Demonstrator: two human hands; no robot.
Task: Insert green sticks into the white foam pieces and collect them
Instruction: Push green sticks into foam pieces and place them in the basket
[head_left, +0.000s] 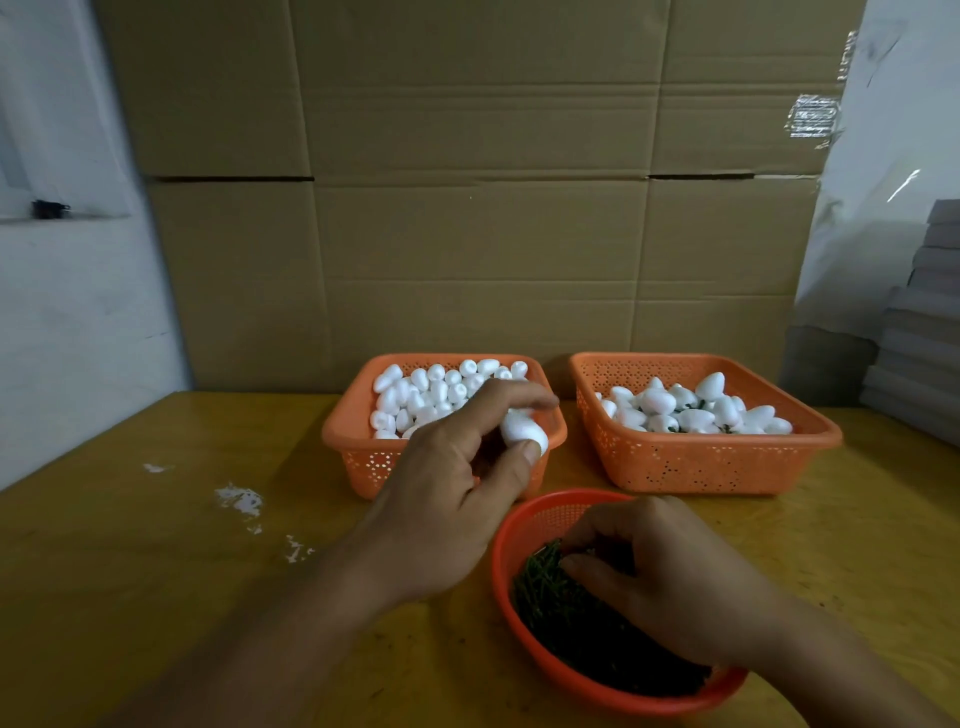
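Left hand (447, 499) pinched one foam piece (524, 432); right hand (670, 577) fingers closed among green sticks (561, 613) at six o'clock. Finished pieces (696, 408) partly filled the two o'clock basket (696, 467); many remained at twelve (431, 397).

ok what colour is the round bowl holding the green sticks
Orange-red, a mesh-walled round bowl; the head view, the only one, shows it near the right hand.

The left hand (447, 499) holds one white egg-shaped foam piece (523, 432) above the near right corner of an orange perforated plastic basket (345, 434) of loose foam pieces. Right of that hand stands a second orange perforated basket (717, 462). The right hand (670, 577) rests in a round orange mesh bowl (524, 525) of thin green sticks (545, 587), nearer than both baskets, on the yellow wooden table (156, 571).
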